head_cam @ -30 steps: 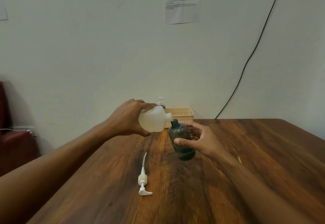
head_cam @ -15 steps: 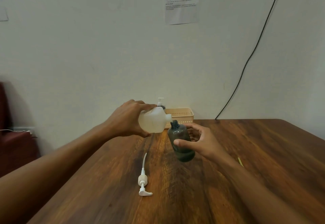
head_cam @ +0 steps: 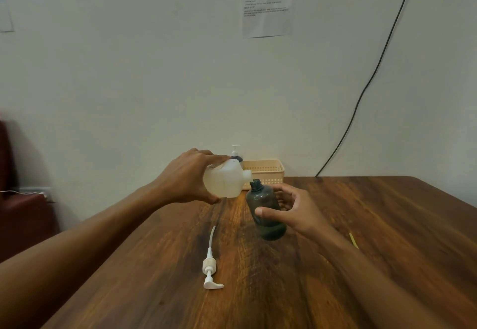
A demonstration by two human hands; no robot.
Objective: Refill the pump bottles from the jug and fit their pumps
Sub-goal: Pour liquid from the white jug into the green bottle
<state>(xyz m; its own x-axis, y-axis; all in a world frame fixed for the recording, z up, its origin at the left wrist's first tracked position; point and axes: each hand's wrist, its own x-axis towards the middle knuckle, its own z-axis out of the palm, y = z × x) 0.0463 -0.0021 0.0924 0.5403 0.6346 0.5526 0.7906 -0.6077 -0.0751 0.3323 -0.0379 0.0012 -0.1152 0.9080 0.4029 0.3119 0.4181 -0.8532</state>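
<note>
My left hand [head_cam: 187,177] grips a translucent white jug [head_cam: 225,180], tipped on its side with the spout pointing right, just above the open neck of a dark grey bottle [head_cam: 265,212]. My right hand [head_cam: 291,211] holds that bottle, tilted left and lifted off the wooden table [head_cam: 335,264]. A loose white pump [head_cam: 210,264] with its long tube lies on the table in front of the bottle. A second dark bottle [head_cam: 237,157] with its pump fitted stands by the wall, mostly hidden behind the jug.
A beige slotted basket [head_cam: 265,172] sits at the table's back edge against the wall. A thin yellow stick [head_cam: 353,240] lies right of my right forearm. A black cable [head_cam: 361,96] runs down the wall. A dark red seat [head_cam: 23,215] is at left.
The jug's spout has edged slightly left and lower toward the bottle's neck; both hands keep their grips and the pump has not moved.
</note>
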